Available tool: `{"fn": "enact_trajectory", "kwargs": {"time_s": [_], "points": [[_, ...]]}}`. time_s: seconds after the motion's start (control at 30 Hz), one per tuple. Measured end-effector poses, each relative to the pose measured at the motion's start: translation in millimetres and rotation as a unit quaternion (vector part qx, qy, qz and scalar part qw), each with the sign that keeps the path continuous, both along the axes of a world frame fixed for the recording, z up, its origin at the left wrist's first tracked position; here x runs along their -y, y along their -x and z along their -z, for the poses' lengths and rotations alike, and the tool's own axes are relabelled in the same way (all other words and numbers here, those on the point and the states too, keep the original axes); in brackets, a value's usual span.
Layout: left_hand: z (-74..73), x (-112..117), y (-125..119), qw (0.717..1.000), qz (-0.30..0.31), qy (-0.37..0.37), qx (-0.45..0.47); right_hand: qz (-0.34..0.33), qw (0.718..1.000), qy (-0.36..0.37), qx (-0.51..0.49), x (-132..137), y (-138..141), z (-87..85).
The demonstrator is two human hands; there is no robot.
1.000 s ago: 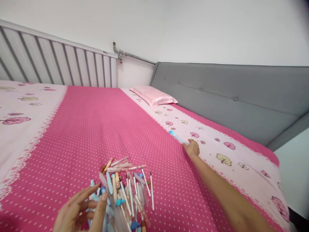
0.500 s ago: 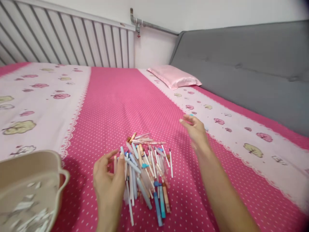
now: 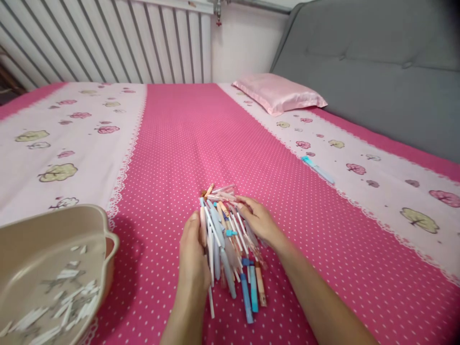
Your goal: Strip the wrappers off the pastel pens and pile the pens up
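Note:
A loose pile of pen parts (image 3: 226, 247) lies on the pink dotted bedspread: pale blue and peach barrels, thin white refills, clear pieces and small blue clips. Along its left side rests my left hand (image 3: 194, 249), open, the palm edge turned toward the pile. My right hand (image 3: 258, 218) curves around the far right side, fingers stretched out and touching the pieces there. Between them the pile is cupped, with neither hand closed around a single part. Some fingertips are hidden. At the pile's near end a blue barrel (image 3: 247, 298) and a peach barrel (image 3: 260, 286) stick out.
A beige basin (image 3: 82, 215) with several white slips or pieces inside stands at the left. A light blue pen (image 3: 319, 170) lies apart on the bedspread (image 3: 172, 139). Farther back are a pink pillow (image 3: 278, 93), a grey padded headboard (image 3: 377, 72) and a white radiator (image 3: 143, 43).
My right hand has come in from the right, away from the light blue pen, to the pile. My left hand now lies along the pile's left side. The view has tilted down.

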State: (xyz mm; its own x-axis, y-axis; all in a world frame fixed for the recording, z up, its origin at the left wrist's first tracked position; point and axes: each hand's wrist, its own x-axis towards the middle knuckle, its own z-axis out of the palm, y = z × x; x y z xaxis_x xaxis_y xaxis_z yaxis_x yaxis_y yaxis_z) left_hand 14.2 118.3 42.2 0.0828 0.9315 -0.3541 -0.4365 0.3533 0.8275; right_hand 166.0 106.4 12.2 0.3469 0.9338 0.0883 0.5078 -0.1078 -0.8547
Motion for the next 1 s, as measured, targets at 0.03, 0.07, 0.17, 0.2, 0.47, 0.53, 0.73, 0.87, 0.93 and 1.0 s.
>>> {"fn": "enact_trajectory", "kwargs": {"time_s": [0.03,0.07,0.17,0.2,0.47,0.53,0.73,0.87,0.93,1.0], "points": [[-2.4,0.9,-2.0,1.000,0.008,0.004,0.013,-0.013,0.999,0.008,-0.043,1.3,5.0,-3.3],[-5.0,1.6,-3.5,1.000,0.018,0.005,0.022,-0.025,0.996,0.012,-0.088,2.7,9.6,-6.4],[-13.7,2.8,-5.2,0.999,0.038,-0.004,0.032,-0.053,0.977,0.006,-0.204,7.1,19.7,-14.3],[-16.5,3.1,-5.1,0.999,0.043,-0.004,0.032,-0.057,0.971,0.006,-0.232,8.5,21.4,-16.8],[-19.8,8.5,-4.2,0.995,0.078,-0.040,0.057,-0.063,0.943,0.031,-0.325,17.3,21.3,-39.1],[-17.4,10.2,-4.8,0.993,0.088,-0.049,0.068,-0.065,0.940,0.026,-0.333,18.7,20.1,-42.7],[-14.2,12.5,-3.5,0.991,0.008,-0.131,-0.016,-0.044,0.975,0.064,-0.207,23.1,8.3,-47.5],[-12.0,9.8,-1.6,0.988,-0.085,-0.109,-0.073,-0.049,0.994,0.076,-0.061,25.3,1.8,-46.7],[-10.5,8.0,-0.9,0.987,-0.102,-0.093,-0.081,-0.057,0.996,0.070,-0.011,25.4,2.7,-45.6],[-9.6,6.5,-0.4,0.989,-0.105,-0.077,-0.070,-0.070,0.995,0.058,0.028,24.8,6.0,-44.1]]}}
